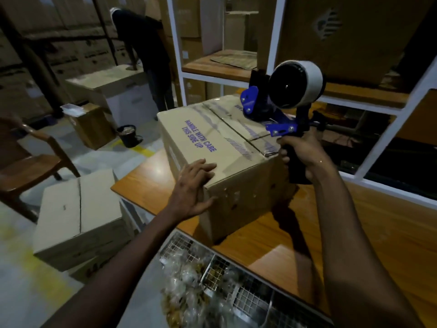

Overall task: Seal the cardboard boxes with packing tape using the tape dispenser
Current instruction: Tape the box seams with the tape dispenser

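Observation:
A cardboard box printed "HANDLE WITH CARE THIS SIDE UP" stands on a wooden table. Clear tape runs along its top seam. My left hand lies with straight fingers on the box's near left corner, thumb against the side. My right hand grips the black handle of a blue tape dispenser with a white tape roll. The dispenser's front end sits on the box top near the right side of the seam.
A white shelving frame with more boxes rises behind the table. A wire basket of small bagged items hangs below the table edge. Another box and a wooden chair stand at left. A person bends over at the back.

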Demonstrator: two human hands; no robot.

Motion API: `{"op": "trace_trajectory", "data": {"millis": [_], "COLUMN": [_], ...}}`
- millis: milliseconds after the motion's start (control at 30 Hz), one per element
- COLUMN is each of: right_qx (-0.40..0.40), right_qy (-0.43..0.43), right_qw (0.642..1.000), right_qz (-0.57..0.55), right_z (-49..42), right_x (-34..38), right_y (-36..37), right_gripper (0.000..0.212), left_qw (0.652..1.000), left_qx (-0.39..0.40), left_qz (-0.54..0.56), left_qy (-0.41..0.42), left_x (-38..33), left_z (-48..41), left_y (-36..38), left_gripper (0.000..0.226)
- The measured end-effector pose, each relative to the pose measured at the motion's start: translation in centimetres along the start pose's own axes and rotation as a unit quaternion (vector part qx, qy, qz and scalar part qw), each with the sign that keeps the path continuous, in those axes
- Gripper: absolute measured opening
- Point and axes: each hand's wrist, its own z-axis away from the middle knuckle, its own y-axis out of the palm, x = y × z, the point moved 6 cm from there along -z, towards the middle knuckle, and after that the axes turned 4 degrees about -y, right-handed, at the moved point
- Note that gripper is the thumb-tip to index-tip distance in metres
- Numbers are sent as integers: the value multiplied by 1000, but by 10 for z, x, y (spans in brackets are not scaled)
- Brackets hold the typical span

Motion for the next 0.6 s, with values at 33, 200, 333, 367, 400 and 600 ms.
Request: {"op": "trace_trajectory", "data": {"millis": [33, 200, 333, 367, 400, 600], "right_qx": [17, 72, 99, 104, 109, 132], "right_qy": [5, 29, 55, 63, 72, 110], "right_qw": [1000, 997, 992, 990, 988, 976], "right_qz": [-8, -28, -63, -72, -83, -137], "right_z": [1, 4, 4, 3, 3, -1], "right_x": [2, 10, 11, 11, 11, 5], "right_y": [12, 67, 117, 131, 145, 217], "right_gripper": [11, 10, 14, 14, 13, 15], "left_qw": [1000, 999, 992, 988, 982, 955], "left_qx": [-3, -35, -65, -72, -80, -93], "left_qz": [3, -31, -26, -3, 29, 95], "left_qy": [3, -26, -106, -137, -170, -263], "left_x": [8, 69, 123, 135, 148, 208], "left_z": [4, 24, 34, 35, 36, 26], "left_y": [-10, -54, -88, -95, -102, -129], "left_gripper": [47, 53, 59, 61, 65, 79]}}
